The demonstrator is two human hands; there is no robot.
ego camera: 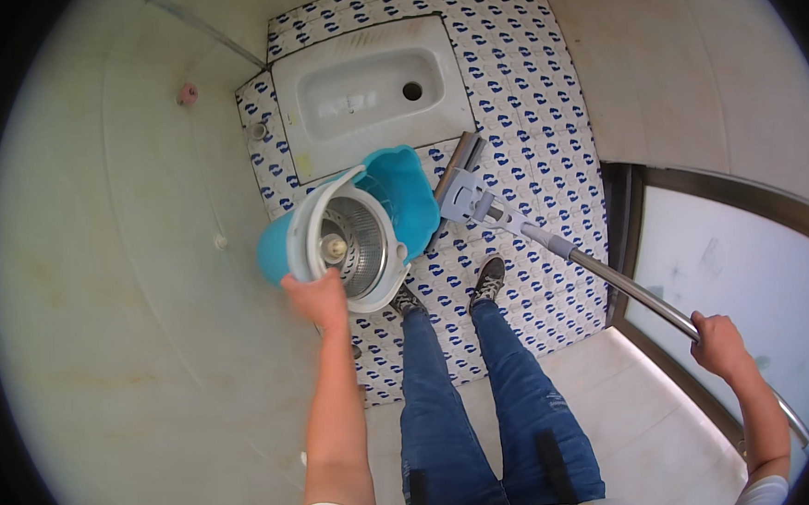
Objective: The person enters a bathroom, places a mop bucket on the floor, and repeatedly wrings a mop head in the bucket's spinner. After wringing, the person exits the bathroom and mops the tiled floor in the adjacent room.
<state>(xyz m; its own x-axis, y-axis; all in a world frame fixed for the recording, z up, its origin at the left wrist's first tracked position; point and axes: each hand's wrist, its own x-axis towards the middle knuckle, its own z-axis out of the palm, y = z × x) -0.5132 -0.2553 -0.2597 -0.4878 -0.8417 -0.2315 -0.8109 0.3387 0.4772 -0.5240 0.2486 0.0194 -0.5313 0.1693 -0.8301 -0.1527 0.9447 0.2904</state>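
Note:
My left hand [317, 299] grips the near rim of a blue and white spin mop bucket [412, 210], which is tilted. Inside its white ring sits a perforated metal spin basket [366, 248] with a pale centre hub. My right hand [719, 346] is closed around the metal pole [629, 287] of a mop. The pole slants up and left to a grey joint and a flat squeeze mop head [459, 180], right of the bucket and below the squat toilet. Whether the bucket touches the floor is hard to tell.
A white squat toilet [373, 88] is set in the floor of footprint-patterned tiles [536, 133] ahead. A pipe opening [257, 131] lies left of it. Pale walls rise on both sides, with a dark-framed frosted door [711, 261] at the right. My shoes [489, 278] stand just below the mop head.

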